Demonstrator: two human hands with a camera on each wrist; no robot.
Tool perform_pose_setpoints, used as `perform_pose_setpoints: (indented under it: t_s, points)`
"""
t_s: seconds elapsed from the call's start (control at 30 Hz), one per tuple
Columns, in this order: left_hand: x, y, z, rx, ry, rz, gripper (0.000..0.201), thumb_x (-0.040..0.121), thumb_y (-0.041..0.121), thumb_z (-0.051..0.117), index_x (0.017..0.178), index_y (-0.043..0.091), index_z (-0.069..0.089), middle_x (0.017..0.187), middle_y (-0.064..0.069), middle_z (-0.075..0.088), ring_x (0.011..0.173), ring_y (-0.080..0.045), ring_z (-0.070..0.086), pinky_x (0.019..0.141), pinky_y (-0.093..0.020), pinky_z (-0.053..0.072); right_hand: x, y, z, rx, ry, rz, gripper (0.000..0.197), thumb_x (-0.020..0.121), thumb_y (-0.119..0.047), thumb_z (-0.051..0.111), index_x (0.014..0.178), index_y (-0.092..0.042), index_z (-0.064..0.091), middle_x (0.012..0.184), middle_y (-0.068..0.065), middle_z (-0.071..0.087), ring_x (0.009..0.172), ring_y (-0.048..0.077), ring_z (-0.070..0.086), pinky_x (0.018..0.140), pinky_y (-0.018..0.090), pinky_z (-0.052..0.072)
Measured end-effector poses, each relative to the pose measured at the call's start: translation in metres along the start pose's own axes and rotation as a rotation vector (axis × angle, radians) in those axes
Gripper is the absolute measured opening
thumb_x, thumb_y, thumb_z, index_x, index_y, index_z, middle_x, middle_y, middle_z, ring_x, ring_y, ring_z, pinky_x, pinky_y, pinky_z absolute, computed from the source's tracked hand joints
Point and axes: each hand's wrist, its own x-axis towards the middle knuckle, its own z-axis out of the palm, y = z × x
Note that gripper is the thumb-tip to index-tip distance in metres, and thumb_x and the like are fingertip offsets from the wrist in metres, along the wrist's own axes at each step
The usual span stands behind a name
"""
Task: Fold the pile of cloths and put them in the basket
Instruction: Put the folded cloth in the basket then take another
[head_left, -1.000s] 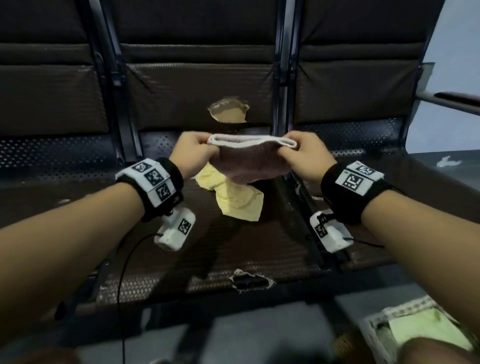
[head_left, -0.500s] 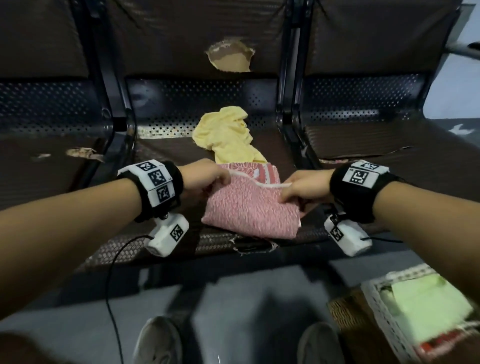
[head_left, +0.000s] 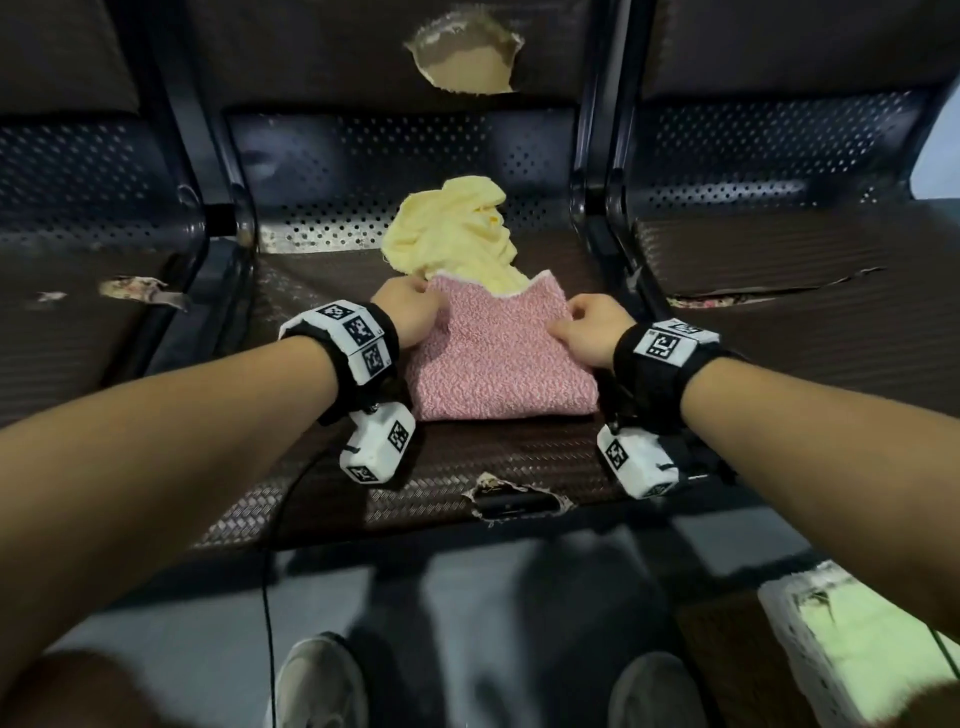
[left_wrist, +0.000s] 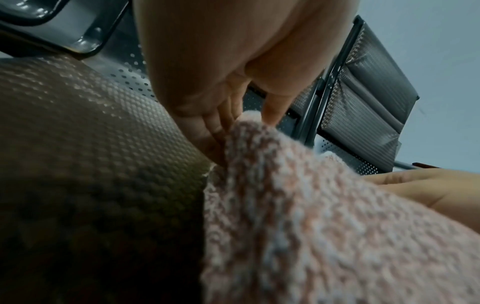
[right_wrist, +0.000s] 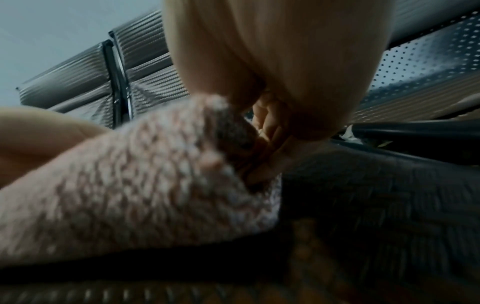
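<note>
A pink speckled cloth (head_left: 493, 358) lies folded on the middle bench seat (head_left: 467, 467). My left hand (head_left: 410, 306) pinches its far left edge, and in the left wrist view the fingers (left_wrist: 213, 127) curl against the pink cloth (left_wrist: 311, 216). At the right edge my right hand (head_left: 587, 327) holds the cloth with bent fingers (right_wrist: 265, 144) tucked under the pink cloth (right_wrist: 130, 174). A crumpled yellow cloth (head_left: 457, 228) sits just behind, partly under the pink one's far edge. The white basket (head_left: 784, 618) stands on the floor at the lower right with a green cloth (head_left: 872, 644) in it.
Dark padded seats with perforated metal backs stand left and right of the middle one. The seat cover is torn at the front edge (head_left: 514, 499) and on the backrest (head_left: 467, 62). My shoes (head_left: 317, 680) are on the grey floor below.
The pink cloth was held up in the air between both hands, then came down onto the seat and now lies folded flat. The view has tilted downward.
</note>
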Motion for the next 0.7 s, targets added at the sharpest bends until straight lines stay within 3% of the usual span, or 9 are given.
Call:
perform_pose_setpoints:
  t_s: [0.03,0.1,0.17,0.23,0.3,0.37,0.5,0.6,0.7]
  points:
    - [0.0,-0.002,0.001,-0.006,-0.037,-0.044,0.027,0.088,0.028,0.067,0.1,0.005,0.07,0.091,-0.01,0.065,0.072,-0.021,0.056,0.064,-0.03,0.043,0.0,0.0,0.002,-0.027,-0.007,-0.004,0.024,0.092,-0.032,0.065,0.092,-0.008,0.067,0.089,0.008,0.069,0.083,0.024,0.066,0.071,0.032,0.05]
    - [-0.003,-0.006,0.002,0.012,-0.091,-0.113,0.049,0.083,0.031,0.074,0.121,0.003,0.063,0.104,-0.008,0.065,0.083,-0.022,0.058,0.07,-0.03,0.044,-0.001,-0.002,0.004,-0.073,-0.022,0.007,0.021,0.093,-0.036,0.063,0.096,-0.016,0.064,0.095,0.007,0.069,0.092,0.027,0.067,0.078,0.036,0.051]
    - [-0.009,-0.007,0.001,0.102,-0.083,-0.122,0.076,0.083,0.036,0.074,0.145,0.007,0.041,0.126,-0.009,0.057,0.103,-0.024,0.056,0.079,-0.03,0.041,-0.004,-0.005,0.002,-0.147,-0.018,0.004,0.039,0.091,-0.038,0.063,0.122,-0.016,0.056,0.113,0.008,0.066,0.099,0.026,0.064,0.079,0.033,0.049]
    - [-0.019,-0.006,-0.002,0.272,-0.015,-0.015,0.078,0.084,0.038,0.07,0.148,0.012,0.034,0.134,-0.012,0.051,0.113,-0.029,0.055,0.084,-0.031,0.042,-0.014,-0.008,-0.005,-0.257,0.046,-0.123,0.061,0.087,-0.04,0.064,0.14,-0.018,0.042,0.131,0.013,0.055,0.111,0.028,0.058,0.089,0.033,0.047]
    - [-0.034,-0.005,-0.005,0.338,0.032,0.171,0.067,0.083,0.035,0.069,0.141,0.015,0.043,0.132,-0.011,0.052,0.115,-0.027,0.056,0.091,-0.032,0.045,-0.03,-0.011,-0.01,-0.366,0.079,-0.394,0.063,0.087,-0.047,0.06,0.142,-0.022,0.043,0.138,0.011,0.05,0.123,0.027,0.053,0.101,0.041,0.047]
    - [-0.05,-0.006,-0.005,0.307,-0.088,0.289,0.054,0.083,0.036,0.072,0.132,0.021,0.056,0.127,-0.003,0.06,0.111,-0.019,0.06,0.096,-0.03,0.047,-0.048,-0.008,-0.007,-0.449,-0.024,-0.613,0.062,0.089,-0.056,0.053,0.141,-0.022,0.049,0.14,0.007,0.053,0.128,0.023,0.05,0.107,0.044,0.044]
    - [-0.075,-0.022,-0.003,0.49,-0.353,0.287,0.077,0.08,0.042,0.076,0.148,0.027,0.043,0.135,-0.003,0.059,0.117,-0.02,0.058,0.096,-0.025,0.042,-0.071,0.018,0.006,-0.629,-0.289,-0.587,0.081,0.093,-0.055,0.057,0.156,-0.013,0.028,0.16,0.01,0.034,0.147,0.023,0.034,0.12,0.033,0.027]
    - [-0.076,-0.026,-0.002,0.601,-0.316,0.281,0.082,0.082,0.035,0.074,0.153,0.022,0.035,0.14,-0.009,0.057,0.126,-0.025,0.054,0.099,-0.024,0.039,-0.072,0.026,0.0,-0.681,-0.22,-0.543,0.068,0.095,-0.033,0.057,0.155,-0.012,0.032,0.156,0.011,0.042,0.14,0.027,0.044,0.114,0.032,0.035]
    - [-0.08,-0.023,0.0,0.645,-0.256,0.296,0.082,0.079,0.036,0.075,0.151,0.021,0.04,0.134,-0.01,0.061,0.123,-0.027,0.056,0.098,-0.025,0.041,-0.071,0.018,-0.009,-0.632,-0.142,-0.495,0.038,0.096,-0.025,0.053,0.129,-0.008,0.057,0.121,0.017,0.068,0.115,0.037,0.061,0.096,0.037,0.047]
